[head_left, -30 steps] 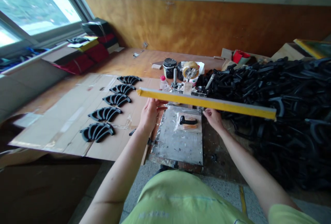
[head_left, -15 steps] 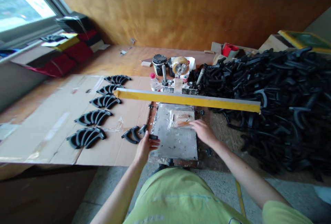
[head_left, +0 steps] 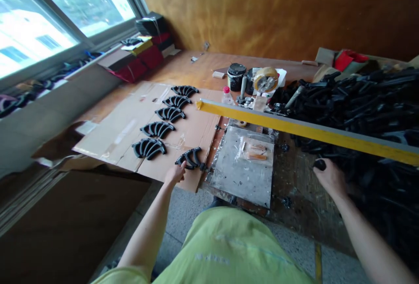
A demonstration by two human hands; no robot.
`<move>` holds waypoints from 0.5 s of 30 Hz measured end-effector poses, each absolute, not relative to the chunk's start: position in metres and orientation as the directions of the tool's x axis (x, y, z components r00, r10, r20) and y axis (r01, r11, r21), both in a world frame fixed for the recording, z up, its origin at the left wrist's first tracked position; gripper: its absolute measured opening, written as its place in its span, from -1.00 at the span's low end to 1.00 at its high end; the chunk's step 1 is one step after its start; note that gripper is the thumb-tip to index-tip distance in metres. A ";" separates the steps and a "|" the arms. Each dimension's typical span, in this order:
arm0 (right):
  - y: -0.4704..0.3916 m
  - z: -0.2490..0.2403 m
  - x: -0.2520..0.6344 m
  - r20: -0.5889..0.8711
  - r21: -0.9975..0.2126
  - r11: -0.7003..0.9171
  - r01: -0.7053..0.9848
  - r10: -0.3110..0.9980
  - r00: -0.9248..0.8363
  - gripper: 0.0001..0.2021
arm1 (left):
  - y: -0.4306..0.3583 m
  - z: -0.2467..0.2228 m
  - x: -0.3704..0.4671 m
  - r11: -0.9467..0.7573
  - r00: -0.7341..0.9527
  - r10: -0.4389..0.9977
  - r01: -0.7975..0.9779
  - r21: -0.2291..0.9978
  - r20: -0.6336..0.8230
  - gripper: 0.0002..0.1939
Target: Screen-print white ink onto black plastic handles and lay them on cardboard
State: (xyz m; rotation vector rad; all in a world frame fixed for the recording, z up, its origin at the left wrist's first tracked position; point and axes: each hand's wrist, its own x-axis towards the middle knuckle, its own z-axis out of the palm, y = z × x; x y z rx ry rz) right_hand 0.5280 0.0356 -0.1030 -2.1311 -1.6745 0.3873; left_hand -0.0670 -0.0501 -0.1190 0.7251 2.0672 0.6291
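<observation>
My left hand [head_left: 176, 174] is at the near edge of the cardboard, fingers curled in. Its thumb and fingertips touch the lower end of a small fan of black curved pieces [head_left: 193, 157]; exactly how they grip is hard to see. Over the dark bench top on the right, my right hand [head_left: 330, 178] is closed around another black curved piece [head_left: 320, 164], whose rounded end pokes out past the fingers. Between the hands lies a grey metal plate [head_left: 242, 179] with a clear-wrapped patch holding orange-brown strips [head_left: 257, 156].
Several fans of black pieces [head_left: 149, 148] lie in a row on the cardboard sheet [head_left: 121, 131]. A long yellow bar [head_left: 278, 122] spans above the plate. A big heap of black parts [head_left: 360, 105] fills the right. Behind stand black tubs [head_left: 236, 77], a tape roll [head_left: 266, 81] and a bottle [head_left: 227, 97].
My right hand has moved from the plate to the heap's edge and now grips a black piece. My left hand has let go of its piece beside the fan and curled in. The view has shifted.
</observation>
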 end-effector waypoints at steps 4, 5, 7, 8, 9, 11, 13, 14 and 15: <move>0.056 -0.073 0.440 0.112 -0.931 0.074 0.358 0.990 0.088 -0.73 | -0.018 -0.081 -0.050 0.611 -0.436 0.768 0.282 0.740 -0.468 -0.57; 0.060 -0.070 0.420 0.121 -0.946 0.112 0.305 0.993 0.010 -0.74 | -0.007 -0.067 -0.040 0.554 -0.410 0.807 0.273 0.786 -0.426 -0.57; 0.067 -0.071 0.385 0.121 -0.923 0.163 0.349 0.983 -0.139 -0.77 | 0.016 -0.035 -0.017 0.385 -0.343 0.891 0.220 0.896 -0.298 -0.56; 0.069 -0.073 0.372 0.127 -0.888 0.206 0.410 0.969 -0.211 -0.80 | 0.026 -0.017 -0.004 0.269 -0.310 0.928 0.169 0.948 -0.208 -0.56; 0.071 -0.075 0.362 0.145 -0.839 0.264 0.476 0.951 -0.273 -0.81 | 0.036 0.001 0.009 0.159 -0.288 0.950 0.108 0.981 -0.123 -0.56; 0.071 -0.080 0.348 0.198 -0.704 0.399 0.588 0.905 -0.377 -0.80 | 0.050 0.034 0.033 -0.016 -0.270 0.963 -0.008 1.000 0.013 -0.56; 0.067 -0.082 0.339 0.236 -0.557 0.494 0.667 0.865 -0.443 -0.78 | 0.059 0.059 0.054 -0.097 -0.248 0.966 -0.070 0.993 0.077 -0.55; 0.064 -0.082 0.335 0.241 -0.495 0.520 0.696 0.852 -0.465 -0.76 | 0.062 0.068 0.062 -0.111 -0.232 0.968 -0.078 0.991 0.090 -0.54; 0.061 -0.081 0.332 0.238 -0.444 0.537 0.717 0.842 -0.484 -0.74 | 0.063 0.075 0.070 -0.115 -0.216 0.972 -0.076 0.990 0.096 -0.51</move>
